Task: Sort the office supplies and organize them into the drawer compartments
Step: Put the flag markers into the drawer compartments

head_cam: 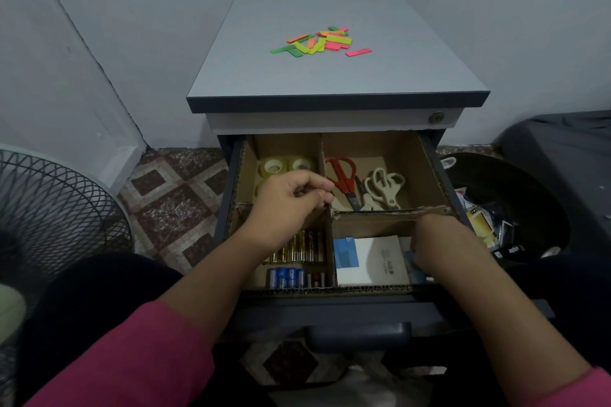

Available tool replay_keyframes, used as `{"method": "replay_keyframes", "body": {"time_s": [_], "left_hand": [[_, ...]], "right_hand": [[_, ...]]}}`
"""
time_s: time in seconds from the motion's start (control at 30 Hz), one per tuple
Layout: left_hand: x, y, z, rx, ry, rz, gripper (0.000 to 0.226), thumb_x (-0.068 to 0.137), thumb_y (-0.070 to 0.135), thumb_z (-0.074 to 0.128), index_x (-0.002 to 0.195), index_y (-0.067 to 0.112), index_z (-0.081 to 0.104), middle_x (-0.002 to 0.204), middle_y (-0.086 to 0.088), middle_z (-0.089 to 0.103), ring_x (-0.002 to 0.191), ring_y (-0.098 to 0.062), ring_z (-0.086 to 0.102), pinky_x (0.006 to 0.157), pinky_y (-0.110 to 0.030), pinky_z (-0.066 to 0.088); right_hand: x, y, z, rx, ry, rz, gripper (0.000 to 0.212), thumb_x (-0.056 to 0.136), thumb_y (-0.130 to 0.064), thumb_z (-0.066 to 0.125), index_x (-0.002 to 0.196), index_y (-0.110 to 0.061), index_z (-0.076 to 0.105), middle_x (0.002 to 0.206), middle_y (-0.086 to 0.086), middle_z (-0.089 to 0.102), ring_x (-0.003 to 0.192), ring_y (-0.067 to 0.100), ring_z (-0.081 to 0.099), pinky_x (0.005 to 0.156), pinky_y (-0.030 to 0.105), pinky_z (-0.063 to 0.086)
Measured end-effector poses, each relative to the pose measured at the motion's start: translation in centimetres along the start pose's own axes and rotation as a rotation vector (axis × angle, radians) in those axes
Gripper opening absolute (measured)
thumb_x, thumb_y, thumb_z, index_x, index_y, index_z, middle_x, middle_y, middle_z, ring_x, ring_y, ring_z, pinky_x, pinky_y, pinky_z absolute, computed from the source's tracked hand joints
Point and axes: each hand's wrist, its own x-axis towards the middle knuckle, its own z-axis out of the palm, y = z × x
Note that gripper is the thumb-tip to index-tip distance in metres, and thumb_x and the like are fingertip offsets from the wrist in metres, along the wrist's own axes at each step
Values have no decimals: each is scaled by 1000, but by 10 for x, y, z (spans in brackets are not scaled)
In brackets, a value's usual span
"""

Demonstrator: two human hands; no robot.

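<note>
The open drawer holds a cardboard divider with several compartments. Tape rolls lie at the back left, red scissors and beige scissors at the back right. Batteries fill the front left, and white and blue boxes lie at the front right. My left hand hovers over the divider's middle with curled fingers; whether it holds anything is unclear. My right hand reaches down into the front right compartment, its fingers hidden. Neon sticky tabs lie scattered on the cabinet top.
A wire fan guard stands on the left. A black bin with rubbish sits on the right beside a dark covered object. The drawer handle is near my lap. Patterned floor tiles lie around the cabinet.
</note>
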Motion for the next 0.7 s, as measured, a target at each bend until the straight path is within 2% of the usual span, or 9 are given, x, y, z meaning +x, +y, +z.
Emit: {"method": "replay_keyframes", "body": {"time_s": [0.07,0.13,0.23,0.33,0.4,0.53,0.63,0.7], "left_hand": [[0,0,0,1,1,0,18,90,1,59,94,15,70,88,-2,73,79,-5,65,65,-9,46],[0,0,0,4,1,1,18,90,1,60,94,16,70,88,-2,73,80,-4,65,65,-9,46],[1,-1,0,9,-2,0,19,90,0,59,95,15,70,88,-2,73,80,-4,66,66,-10,47],[2,-2,-1,22,-2,2,19,90,1,59,96,16,70,88,0,73,81,-4,66,66,-11,47],[2,-2,0,22,-2,4,20,90,2,59,95,17,70,87,1,73,81,-3,66,65,-11,47],[1,-2,0,12,-1,11,21,90,1,59,93,19,70,86,1,73,79,-3,66,65,-10,46],[2,-2,-1,22,-4,13,21,90,1,59,93,19,70,87,1,73,80,-4,66,65,-10,46],[2,-2,0,25,-5,16,22,90,2,59,92,21,70,86,2,73,80,-3,66,65,-10,46]], "right_hand": [[-1,2,-3,36,-8,-18,16,83,-17,63,69,-16,55,72,3,53,80,23,59,68,29,48],[-4,5,-8,61,-13,-27,4,79,-18,66,79,-15,64,81,4,59,81,23,60,65,27,47],[-5,8,-16,189,-83,-31,9,81,-13,68,90,-13,69,89,8,67,80,22,65,67,29,54],[-9,5,-20,510,-208,-27,12,80,-3,72,83,-12,64,73,10,68,60,17,64,58,27,56],[-9,1,-18,602,-233,-27,13,81,-1,72,83,-9,61,68,11,65,56,17,62,57,27,55],[-3,-1,-10,483,-202,-42,19,76,-9,77,90,-15,66,76,9,70,71,21,69,76,35,59],[-5,-2,-7,255,-163,-118,30,67,-18,83,89,-27,64,97,-1,66,84,13,64,77,25,54],[-6,-5,-3,184,-140,-149,36,68,-21,83,96,-29,63,109,-2,60,95,13,59,78,23,50]]}}
